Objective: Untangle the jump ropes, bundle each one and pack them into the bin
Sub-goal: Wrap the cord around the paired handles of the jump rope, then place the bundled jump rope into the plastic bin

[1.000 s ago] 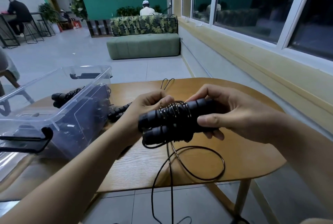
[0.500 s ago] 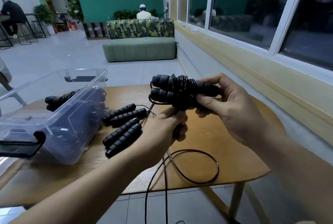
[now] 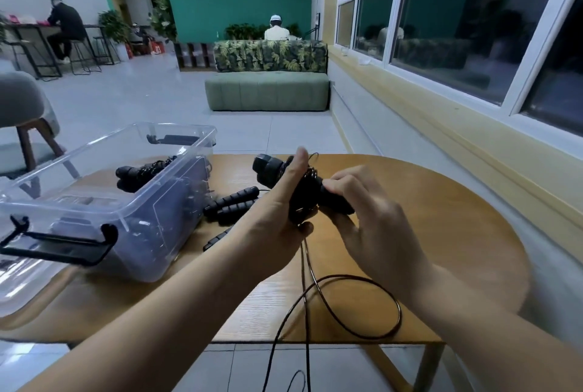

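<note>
At the far left a clear plastic bin (image 3: 148, 243) with black clip handles stands on the wooden table (image 3: 441, 218), and one bundled rope (image 3: 142, 172) already lies inside it, its black grips against the near wall. Just beside the bin, on the bare wood, lie two pairs of loose handles (image 3: 232, 205), ribbed and black; the nearer pair is partly hidden behind the person's forearm. Over the middle of the table the left hand (image 3: 284, 202) grips the half-wound jump rope (image 3: 271, 170) round its wrapped middle, back of the hand toward me, thumb stuck straight up. The fingers curl behind the bundle, so I cannot see their tips clearly. The two grip ends poke out to the upper left of that hand. To the right, the right hand (image 3: 372, 227) holds the other end of the same paired grips, its fingers (image 3: 339, 186) curled down over them and pressed together. From under the hands the unwound cord (image 3: 362, 306) drops to the tabletop, makes one wide loop near the front edge, and hangs over it toward the floor. Along the right side runs a big window (image 3: 457, 28).
</note>
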The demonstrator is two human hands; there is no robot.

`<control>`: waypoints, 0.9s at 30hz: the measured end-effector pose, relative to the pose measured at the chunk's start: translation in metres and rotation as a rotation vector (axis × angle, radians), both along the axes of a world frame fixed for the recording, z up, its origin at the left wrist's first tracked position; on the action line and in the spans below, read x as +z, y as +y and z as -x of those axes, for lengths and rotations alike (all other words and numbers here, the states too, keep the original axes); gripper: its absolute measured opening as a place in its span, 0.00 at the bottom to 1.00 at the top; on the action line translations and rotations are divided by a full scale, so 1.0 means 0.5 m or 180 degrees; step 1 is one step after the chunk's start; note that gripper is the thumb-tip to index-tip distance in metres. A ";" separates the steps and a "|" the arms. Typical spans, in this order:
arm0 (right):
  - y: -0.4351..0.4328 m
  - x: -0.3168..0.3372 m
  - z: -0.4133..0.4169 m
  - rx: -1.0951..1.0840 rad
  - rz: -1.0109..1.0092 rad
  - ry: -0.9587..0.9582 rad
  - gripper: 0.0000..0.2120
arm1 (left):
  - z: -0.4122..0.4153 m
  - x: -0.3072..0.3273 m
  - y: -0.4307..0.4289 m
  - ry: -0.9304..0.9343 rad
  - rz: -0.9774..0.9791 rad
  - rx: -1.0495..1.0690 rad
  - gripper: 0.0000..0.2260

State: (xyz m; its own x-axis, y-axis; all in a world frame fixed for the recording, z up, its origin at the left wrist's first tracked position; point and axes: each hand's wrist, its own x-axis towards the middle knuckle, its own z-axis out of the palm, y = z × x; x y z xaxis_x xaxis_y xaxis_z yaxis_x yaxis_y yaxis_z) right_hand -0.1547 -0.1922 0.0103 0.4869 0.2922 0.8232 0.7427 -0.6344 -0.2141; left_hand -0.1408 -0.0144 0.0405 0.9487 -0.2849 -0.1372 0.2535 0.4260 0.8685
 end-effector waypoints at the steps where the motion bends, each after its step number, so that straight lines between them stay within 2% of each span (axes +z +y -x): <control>1: 0.011 -0.002 -0.004 0.0005 0.0071 -0.0056 0.08 | 0.001 0.007 0.007 0.0034 -0.0006 0.0102 0.18; 5: 0.047 -0.002 -0.024 -0.0008 0.0219 -0.0203 0.09 | -0.011 0.025 0.039 0.0073 -0.0005 0.0391 0.11; 7: 0.069 -0.003 -0.035 0.0052 0.0244 -0.0116 0.12 | -0.029 0.035 0.069 0.0057 0.0018 0.0415 0.17; 9: 0.096 -0.001 -0.044 0.0258 0.0236 0.0066 0.20 | -0.044 0.056 0.107 -0.0112 -0.0189 0.0339 0.23; 11: 0.123 0.009 -0.052 0.0553 0.0201 0.0226 0.24 | -0.057 0.086 0.148 -0.0459 -0.0544 0.0324 0.17; 13: 0.157 0.031 -0.066 0.0788 0.0146 0.0361 0.26 | -0.069 0.124 0.199 -0.0910 -0.1071 0.0480 0.12; 16: 0.214 0.075 -0.097 0.0924 0.0145 0.0562 0.22 | -0.087 0.179 0.282 -0.1436 -0.1899 0.0671 0.16; 19: 0.264 0.110 -0.133 0.0881 0.0270 0.0541 0.20 | -0.101 0.223 0.366 -0.1769 -0.2772 0.0806 0.14; 22: 0.312 0.126 -0.165 0.0842 0.0321 0.0585 0.18 | -0.120 0.250 0.463 -0.1869 -0.3493 0.0758 0.18; 27: 0.373 0.102 -0.207 0.0893 0.0460 0.0868 0.16 | -0.154 0.238 0.576 -0.1681 -0.5122 0.0020 0.30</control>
